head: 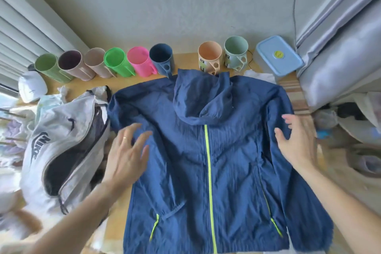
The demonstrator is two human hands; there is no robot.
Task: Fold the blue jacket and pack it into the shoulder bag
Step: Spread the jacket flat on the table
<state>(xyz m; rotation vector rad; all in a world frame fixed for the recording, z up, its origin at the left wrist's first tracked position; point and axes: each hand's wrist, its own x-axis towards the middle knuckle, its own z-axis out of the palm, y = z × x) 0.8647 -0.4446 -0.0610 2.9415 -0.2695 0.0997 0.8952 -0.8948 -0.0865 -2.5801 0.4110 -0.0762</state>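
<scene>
The blue jacket (pixel 208 150) lies spread flat, front up, across the middle of the wooden table (pixel 115 220), its hood (pixel 198 97) pointing to twelve o'clock and its lime zipper (pixel 209 181) running straight down toward six. The person's left hand (pixel 125 154) hovers at nine o'clock over the jacket's sleeve, fingers splayed wide, gripping nothing; there is a ring on one finger. The right hand (pixel 299 142), blurred, sits at three o'clock by the other sleeve, likewise spread open and empty. Whether either palm actually touches the cloth I cannot tell. Just beside the jacket at eight o'clock slumps the grey shoulder bag (pixel 61 150), its zip gaping open. Along twelve o'clock stands a row of coloured cups (pixel 136 62), and at one o'clock a blue lidded box (pixel 278 55).
</scene>
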